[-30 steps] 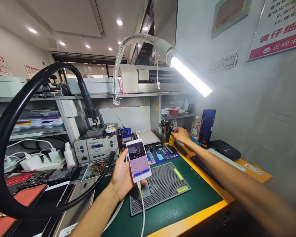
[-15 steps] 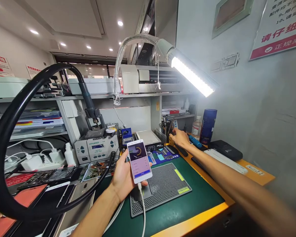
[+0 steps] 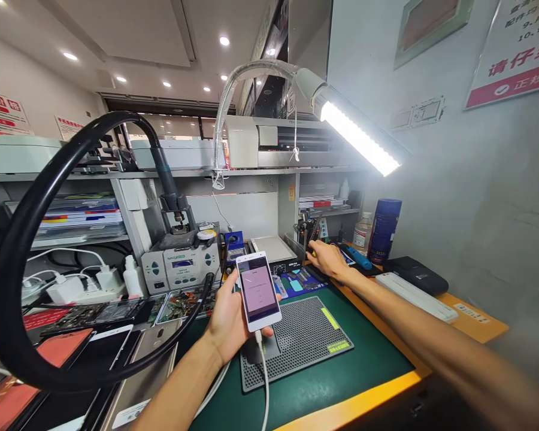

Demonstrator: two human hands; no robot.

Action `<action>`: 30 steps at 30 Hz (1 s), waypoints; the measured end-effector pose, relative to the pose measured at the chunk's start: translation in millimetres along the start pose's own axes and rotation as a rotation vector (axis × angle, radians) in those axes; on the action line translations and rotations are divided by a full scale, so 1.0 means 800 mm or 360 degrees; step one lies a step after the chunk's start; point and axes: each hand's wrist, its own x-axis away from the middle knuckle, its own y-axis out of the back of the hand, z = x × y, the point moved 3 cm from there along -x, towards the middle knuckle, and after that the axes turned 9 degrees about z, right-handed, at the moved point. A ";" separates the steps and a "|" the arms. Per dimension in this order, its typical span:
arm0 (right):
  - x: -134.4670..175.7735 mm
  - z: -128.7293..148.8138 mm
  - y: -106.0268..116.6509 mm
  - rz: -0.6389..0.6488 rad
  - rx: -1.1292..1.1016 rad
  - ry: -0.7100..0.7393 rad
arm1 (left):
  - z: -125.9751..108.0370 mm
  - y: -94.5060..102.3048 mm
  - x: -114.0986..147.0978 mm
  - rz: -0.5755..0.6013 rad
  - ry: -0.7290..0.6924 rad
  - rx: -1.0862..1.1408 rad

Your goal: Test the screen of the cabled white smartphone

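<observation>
Right hand (image 3: pixel 327 258): slightly lower now, grip unclear.
Left hand (image 3: pixel 228 314): grips smartphone (image 3: pixel 258 291).
Charging cable (image 3: pixel 265 376): plugged in; what's left, unclear.

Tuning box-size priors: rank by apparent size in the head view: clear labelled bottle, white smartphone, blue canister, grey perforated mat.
1. Grey perforated mat
2. White smartphone
3. Blue canister
4. Clear labelled bottle

Image size only: the phone is nearer the camera, so its true size against the canister is unsure.
</observation>
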 end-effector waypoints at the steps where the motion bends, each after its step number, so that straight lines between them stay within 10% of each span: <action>1: 0.000 -0.001 -0.001 -0.0005 -0.0012 0.0008 | 0.000 0.000 0.000 -0.0001 -0.0001 -0.0003; 30: -0.032 -0.053 -0.010 -0.0043 -0.0464 -0.0628 | 0.002 0.001 -0.001 0.0007 -0.0015 0.0002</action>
